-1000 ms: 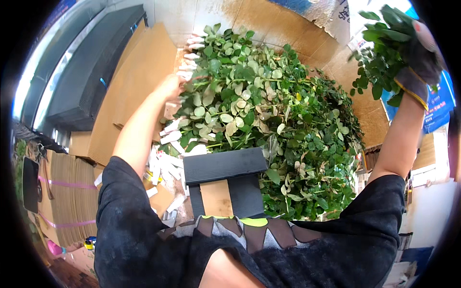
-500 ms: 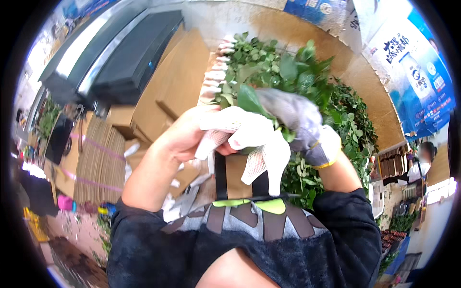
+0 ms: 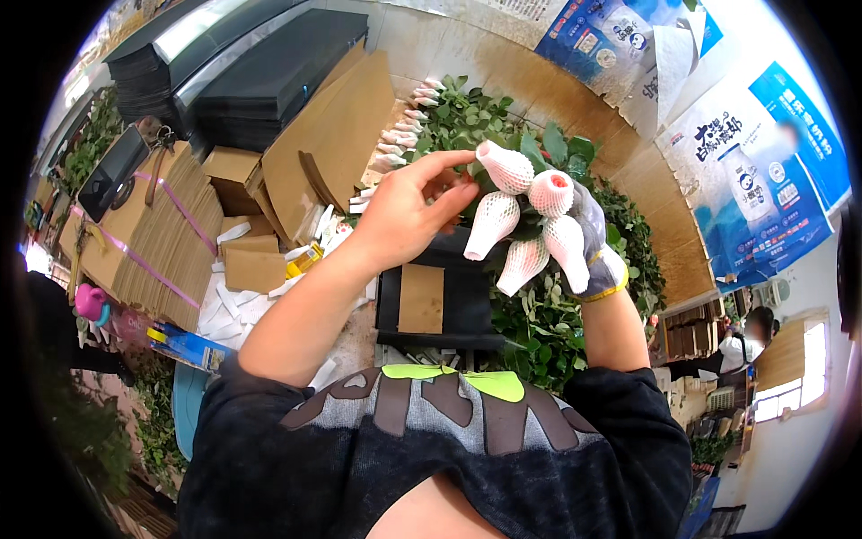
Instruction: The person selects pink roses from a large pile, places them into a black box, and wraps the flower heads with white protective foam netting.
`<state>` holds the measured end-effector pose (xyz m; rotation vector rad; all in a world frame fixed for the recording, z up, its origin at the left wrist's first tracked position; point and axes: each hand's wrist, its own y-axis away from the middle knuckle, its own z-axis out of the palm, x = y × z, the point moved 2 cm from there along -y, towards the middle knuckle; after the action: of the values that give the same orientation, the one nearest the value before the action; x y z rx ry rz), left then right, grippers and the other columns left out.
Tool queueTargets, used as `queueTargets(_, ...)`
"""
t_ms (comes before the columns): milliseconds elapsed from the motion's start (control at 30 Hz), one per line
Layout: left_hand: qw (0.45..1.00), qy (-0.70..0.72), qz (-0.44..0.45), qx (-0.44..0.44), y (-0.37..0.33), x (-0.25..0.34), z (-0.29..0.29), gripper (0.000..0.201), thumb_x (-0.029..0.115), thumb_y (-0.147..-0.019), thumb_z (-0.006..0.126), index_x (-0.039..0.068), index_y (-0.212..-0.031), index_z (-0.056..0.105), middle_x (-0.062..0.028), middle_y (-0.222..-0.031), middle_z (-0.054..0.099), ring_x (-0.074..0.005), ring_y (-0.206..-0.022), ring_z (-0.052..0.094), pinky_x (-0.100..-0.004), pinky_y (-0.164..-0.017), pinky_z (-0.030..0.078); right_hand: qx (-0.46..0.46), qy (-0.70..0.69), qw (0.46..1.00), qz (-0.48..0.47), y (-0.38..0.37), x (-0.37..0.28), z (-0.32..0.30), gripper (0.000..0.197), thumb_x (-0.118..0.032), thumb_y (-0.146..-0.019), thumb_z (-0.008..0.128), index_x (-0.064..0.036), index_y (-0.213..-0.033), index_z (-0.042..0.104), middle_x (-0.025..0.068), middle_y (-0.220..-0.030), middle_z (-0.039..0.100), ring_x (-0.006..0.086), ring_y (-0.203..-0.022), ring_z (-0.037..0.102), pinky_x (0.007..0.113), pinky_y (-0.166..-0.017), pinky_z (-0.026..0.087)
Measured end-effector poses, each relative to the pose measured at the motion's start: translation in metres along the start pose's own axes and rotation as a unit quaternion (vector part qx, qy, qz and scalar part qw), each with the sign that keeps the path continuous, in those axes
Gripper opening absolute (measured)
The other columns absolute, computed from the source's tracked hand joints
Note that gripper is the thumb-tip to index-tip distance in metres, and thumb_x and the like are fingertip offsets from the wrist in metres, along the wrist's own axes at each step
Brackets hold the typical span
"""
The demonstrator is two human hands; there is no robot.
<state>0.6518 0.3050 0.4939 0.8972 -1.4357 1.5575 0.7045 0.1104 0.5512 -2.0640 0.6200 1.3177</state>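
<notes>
My right hand (image 3: pixel 594 242), in a grey glove with a yellow cuff edge, is closed round a bunch of roses whose stems are hidden behind the heads. Each rose head (image 3: pixel 550 192) wears a white foam net sleeve, and a little red shows inside one. Bare, with fingers apart and curved, my left hand (image 3: pixel 409 211) is just left of the bunch. Its index fingertip is at the edge of the uppermost sleeve; I cannot tell whether they touch. Green leaves (image 3: pixel 566 144) of the bunch stick out beyond the sleeves.
More leafy stems with sleeved heads (image 3: pixel 400 139) lie along the far side. A black box (image 3: pixel 467 305) is in front of me. Cardboard sheets (image 3: pixel 148 238) are stacked at left, near open cartons (image 3: pixel 235 180) and black boxes (image 3: pixel 278 81). Another person (image 3: pixel 741 350) is far right.
My left hand has come off the sleeved heads and moved slightly up, its fingers apart. The bunch in my right hand has turned, its heads now fanned out toward me.
</notes>
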Motion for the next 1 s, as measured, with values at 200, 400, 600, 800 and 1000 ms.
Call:
queueTargets(200,0.935,-0.217,0.244,0.138,-0.004,-0.012,0.015,0.008,0.001,-0.082,0.06,0.001,-0.087,0.066,-0.0115,-0.076,0.063,-0.0224,-0.066,0.062,-0.0299,-0.058,0.049,0.01,-0.1,0.993,-0.065,-0.015,0.006,-0.006,0.046,-0.031,-0.089,0.058,-0.0021,-0.125,0.055,0.008,-0.114,0.063,0.015,-0.091,0.062,0.028,-0.079,0.05)
queueTargets(400,0.942,-0.214,0.247,-0.071,0.044,-0.049,0.091,0.012,0.0,-0.078,0.055,0.005,-0.086,0.061,-0.0115,-0.083,0.061,-0.0316,-0.076,0.062,-0.0396,-0.067,0.051,0.136,0.068,0.978,-0.142,-0.022,0.019,-0.002,0.037,-0.014,-0.084,0.066,-0.0061,-0.119,0.06,0.0098,-0.109,0.066,0.0169,-0.093,0.064,0.03,-0.078,0.052)
queueTargets(600,0.9,-0.176,0.151,-0.37,0.086,-0.039,0.095,0.03,0.009,-0.082,0.063,0.009,-0.112,0.063,-0.0119,-0.105,0.062,-0.0284,-0.098,0.06,-0.0371,-0.082,0.051,-0.05,-0.077,0.995,-0.031,-0.045,0.003,0.031,0.051,-0.03,-0.091,0.054,-0.0032,-0.133,0.044,0.0124,-0.109,0.065,0.0164,-0.081,0.065,0.023,-0.069,0.051)
queueTargets(800,0.965,-0.076,0.086,0.237,0.08,-0.02,-0.026,0.036,0.019,-0.082,0.073,0.001,-0.099,0.046,-0.0071,-0.08,0.061,-0.0113,-0.069,0.057,-0.0256,-0.066,0.048,-0.132,-0.164,0.977,-0.002,-0.038,-0.003,0.051,0.064,-0.043,-0.095,0.041,-0.0008,-0.142,0.032,0.0157,-0.104,0.066,0.0173,-0.063,0.067,0.018,-0.055,0.049)
queueTargets(1000,0.982,-0.096,0.057,0.15,0.074,0.016,-0.028,0.014,0.011,-0.091,0.06,0.001,-0.093,0.051,-0.0034,-0.071,0.056,-0.0098,-0.059,0.056,-0.0241,-0.057,0.048,-0.026,0.31,0.94,-0.141,-0.037,0.037,0.035,0.05,-0.028,-0.089,0.056,-0.0038,-0.131,0.047,0.0122,-0.103,0.066,0.0213,-0.08,0.066,0.027,-0.069,0.052)
